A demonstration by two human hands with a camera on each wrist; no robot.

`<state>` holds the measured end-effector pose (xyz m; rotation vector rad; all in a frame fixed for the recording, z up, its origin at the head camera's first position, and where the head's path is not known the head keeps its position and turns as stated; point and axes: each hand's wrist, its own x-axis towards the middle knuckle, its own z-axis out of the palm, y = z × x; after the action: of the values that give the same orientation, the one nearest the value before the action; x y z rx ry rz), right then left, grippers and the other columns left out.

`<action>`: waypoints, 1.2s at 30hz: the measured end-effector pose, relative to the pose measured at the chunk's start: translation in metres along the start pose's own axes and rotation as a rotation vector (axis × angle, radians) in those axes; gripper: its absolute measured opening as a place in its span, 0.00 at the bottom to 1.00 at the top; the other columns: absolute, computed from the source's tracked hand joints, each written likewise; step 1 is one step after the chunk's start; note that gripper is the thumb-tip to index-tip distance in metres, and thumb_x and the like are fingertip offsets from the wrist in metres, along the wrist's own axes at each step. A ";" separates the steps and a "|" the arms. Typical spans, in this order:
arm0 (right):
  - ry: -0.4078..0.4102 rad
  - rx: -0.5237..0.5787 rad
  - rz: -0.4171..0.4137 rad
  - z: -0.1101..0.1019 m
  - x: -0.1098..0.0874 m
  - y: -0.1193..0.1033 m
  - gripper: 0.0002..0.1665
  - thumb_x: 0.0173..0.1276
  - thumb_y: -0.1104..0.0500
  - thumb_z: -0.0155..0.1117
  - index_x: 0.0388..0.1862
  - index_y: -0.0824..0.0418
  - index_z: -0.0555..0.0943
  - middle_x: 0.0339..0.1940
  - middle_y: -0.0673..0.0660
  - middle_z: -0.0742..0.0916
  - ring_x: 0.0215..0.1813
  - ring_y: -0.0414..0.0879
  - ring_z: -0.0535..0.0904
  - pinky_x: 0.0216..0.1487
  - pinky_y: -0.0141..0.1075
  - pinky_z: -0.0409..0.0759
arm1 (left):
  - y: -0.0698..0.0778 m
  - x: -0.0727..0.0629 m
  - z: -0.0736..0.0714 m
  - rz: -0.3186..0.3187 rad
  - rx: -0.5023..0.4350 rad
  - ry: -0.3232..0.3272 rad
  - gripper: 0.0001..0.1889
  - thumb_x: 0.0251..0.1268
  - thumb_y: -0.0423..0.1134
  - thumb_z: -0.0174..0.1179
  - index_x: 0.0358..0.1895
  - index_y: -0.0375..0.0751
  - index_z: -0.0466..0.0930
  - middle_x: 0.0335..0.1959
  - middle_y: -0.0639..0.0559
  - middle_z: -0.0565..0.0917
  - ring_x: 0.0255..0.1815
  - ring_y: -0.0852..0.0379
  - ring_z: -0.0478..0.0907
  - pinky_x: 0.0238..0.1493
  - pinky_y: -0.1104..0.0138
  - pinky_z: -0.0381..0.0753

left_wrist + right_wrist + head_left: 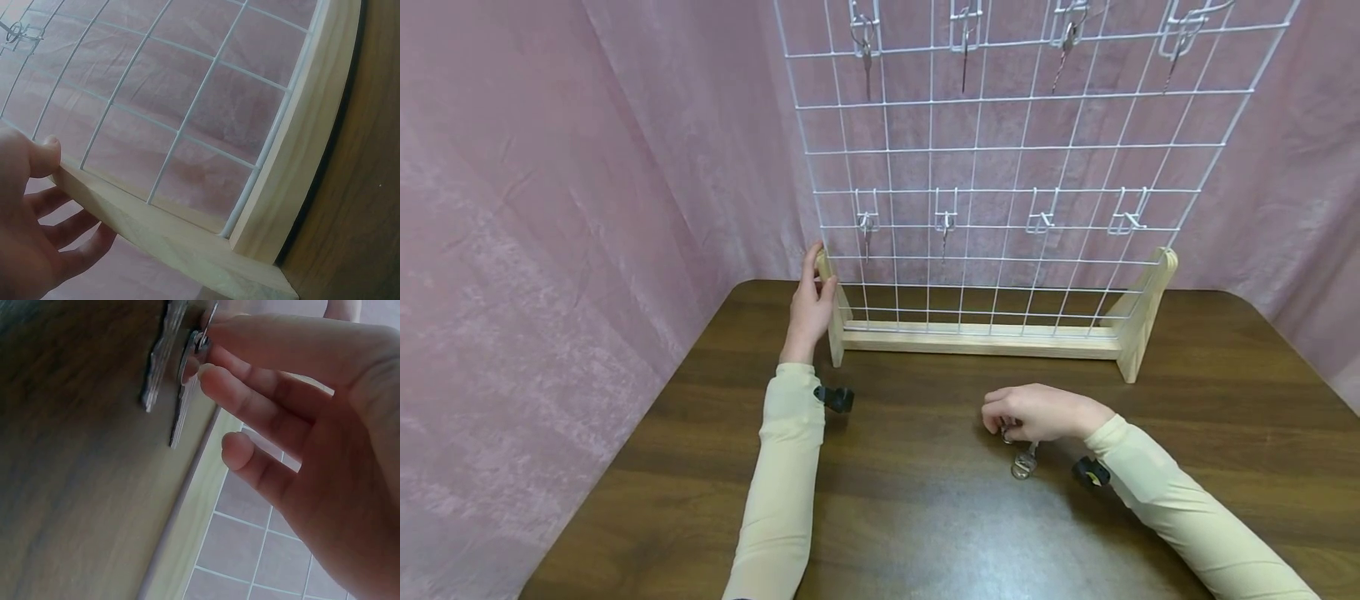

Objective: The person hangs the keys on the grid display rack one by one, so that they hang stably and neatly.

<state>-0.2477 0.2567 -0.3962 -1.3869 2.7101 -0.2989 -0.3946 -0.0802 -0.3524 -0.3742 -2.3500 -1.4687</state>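
My left hand (810, 307) grips the top of the left wooden side support (150, 240) of a white wire grid rack (955, 150). In the left wrist view the thumb lies on one face and the fingers go round the other. Low over the table, my right hand (1043, 412) pinches a key (180, 412) near its ring, thumb and fingertips meeting there; the head view mostly hides that key under the fingers. A second key (1024, 463) with a ring lies on the table just nearer to me, beside the held one in the right wrist view.
Keys hang by rings from the upper hooks, among them an upper left key (867, 62). Two lower left hooks bear keys too, one a lower key (944, 229). A lower right hook (1126, 222) is bare. Behind the brown table (910, 517) hangs a pink curtain (587, 208).
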 end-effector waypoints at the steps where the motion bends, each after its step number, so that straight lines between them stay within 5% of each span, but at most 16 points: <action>1: -0.003 0.000 0.000 0.001 0.000 0.000 0.14 0.55 0.69 0.69 0.30 0.51 0.77 0.30 0.44 0.77 0.33 0.33 0.72 0.34 0.25 0.72 | 0.000 -0.001 0.000 0.000 -0.002 -0.001 0.31 0.76 0.41 0.48 0.74 0.73 0.49 0.65 0.39 0.72 0.54 0.42 0.77 0.48 0.48 0.80; 15: -0.086 0.090 -0.003 -0.006 -0.007 0.003 0.15 0.51 0.68 0.69 0.34 0.52 0.79 0.36 0.46 0.77 0.40 0.37 0.73 0.41 0.27 0.74 | -0.005 -0.003 0.000 0.001 0.005 0.000 0.30 0.76 0.42 0.47 0.74 0.71 0.49 0.64 0.38 0.72 0.54 0.41 0.78 0.48 0.48 0.80; 23: -0.038 0.033 -0.035 -0.002 -0.004 0.003 0.14 0.50 0.69 0.68 0.23 0.50 0.77 0.32 0.46 0.76 0.37 0.37 0.72 0.35 0.24 0.71 | -0.005 -0.001 0.000 0.001 0.003 0.006 0.31 0.76 0.42 0.48 0.74 0.75 0.48 0.64 0.38 0.73 0.54 0.42 0.77 0.48 0.49 0.80; 36: 0.060 -0.065 -0.005 -0.018 -0.010 0.008 0.12 0.58 0.64 0.69 0.25 0.50 0.76 0.26 0.41 0.79 0.30 0.30 0.73 0.32 0.27 0.73 | -0.004 0.002 0.002 0.010 0.001 0.001 0.31 0.76 0.42 0.47 0.73 0.78 0.47 0.65 0.38 0.71 0.53 0.42 0.77 0.46 0.50 0.79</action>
<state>-0.2510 0.2718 -0.3801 -1.4240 2.7894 -0.2589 -0.3986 -0.0802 -0.3556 -0.3844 -2.3447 -1.4634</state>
